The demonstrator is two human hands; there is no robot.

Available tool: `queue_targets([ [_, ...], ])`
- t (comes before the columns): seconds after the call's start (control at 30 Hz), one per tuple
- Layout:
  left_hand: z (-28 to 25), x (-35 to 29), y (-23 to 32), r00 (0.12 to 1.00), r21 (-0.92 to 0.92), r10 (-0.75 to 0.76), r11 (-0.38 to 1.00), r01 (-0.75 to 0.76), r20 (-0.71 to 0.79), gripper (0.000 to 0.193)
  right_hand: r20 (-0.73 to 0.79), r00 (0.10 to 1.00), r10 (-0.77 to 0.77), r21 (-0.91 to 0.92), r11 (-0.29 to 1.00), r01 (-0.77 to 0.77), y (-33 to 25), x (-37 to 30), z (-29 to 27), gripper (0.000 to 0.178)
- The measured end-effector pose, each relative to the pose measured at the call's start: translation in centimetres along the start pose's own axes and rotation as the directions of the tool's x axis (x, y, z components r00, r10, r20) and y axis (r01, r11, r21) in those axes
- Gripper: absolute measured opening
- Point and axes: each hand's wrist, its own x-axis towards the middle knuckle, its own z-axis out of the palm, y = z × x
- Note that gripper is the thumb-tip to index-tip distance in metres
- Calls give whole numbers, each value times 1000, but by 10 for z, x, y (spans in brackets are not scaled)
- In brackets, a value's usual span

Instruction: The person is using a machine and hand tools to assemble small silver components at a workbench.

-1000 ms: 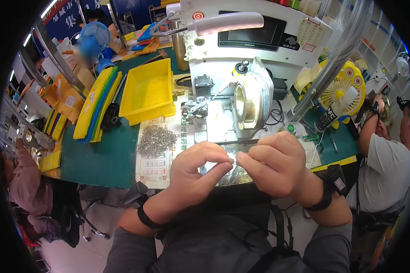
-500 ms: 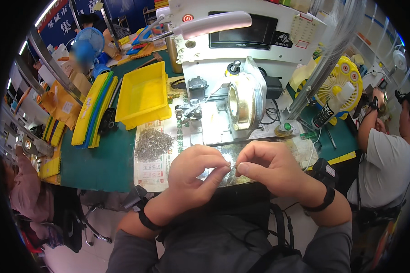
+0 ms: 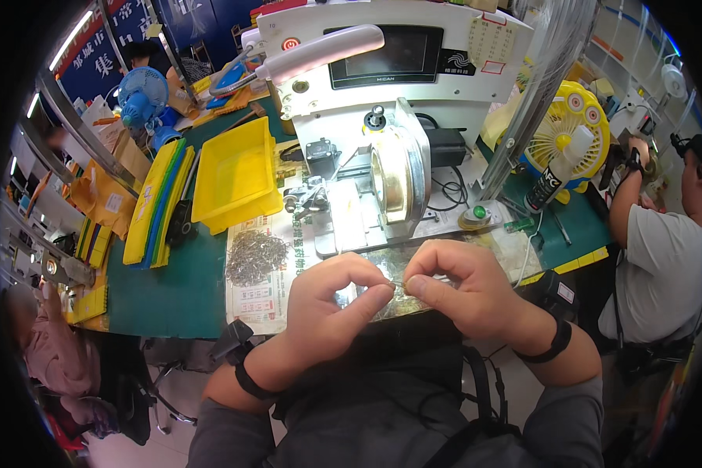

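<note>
Between my two hands is a small thin metal piece (image 3: 398, 285), too small to tell its kind. My left hand (image 3: 337, 300) pinches one end of it with thumb and forefinger. The other end sits in a pinch of my right hand (image 3: 459, 290). Both hands are above the table's front edge, before a white machine with a shiny metal wheel (image 3: 394, 178). Left of my left hand lies a heap of small wire-like metal pieces (image 3: 257, 258) on a printed paper sheet (image 3: 251, 299).
A yellow tray (image 3: 236, 178) stands behind the heap, with yellow, green and blue strips (image 3: 157, 204) left of it. A lamp (image 3: 324, 53) overhangs the machine. At right are a spray can (image 3: 552, 178), a yellow fan (image 3: 573, 129) and a person (image 3: 655, 257) working.
The view has shifted slightly, so the machine appears further left. My hands keep their pinch, and the metal piece has tilted a little between them.
</note>
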Motion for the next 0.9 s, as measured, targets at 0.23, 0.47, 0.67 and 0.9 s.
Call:
queue_targets([
  [0.23, -4, 0, 0, 984, -147, -165, 974, 174, 71, 10, -67, 964, -256, -213, 948, 237, 8, 8, 2, 8],
  [0.47, -2, 3, 2, 928, -272, -354, 887, 372, 115, 13, -75, 808, -585, -551, 699, 455, 10, 19, 8, 15],
  [0.67, 0, 3, 4, 987, -106, -156, 981, 160, 48, 9, -66, 862, -503, -478, 774, 415, 9, 18, 6, 15],
  [0.9, 2, 3, -2, 994, -100, -109, 989, 111, 28, 6, -103, 940, -324, -295, 913, 282, 8, 15, 5, 14],
])
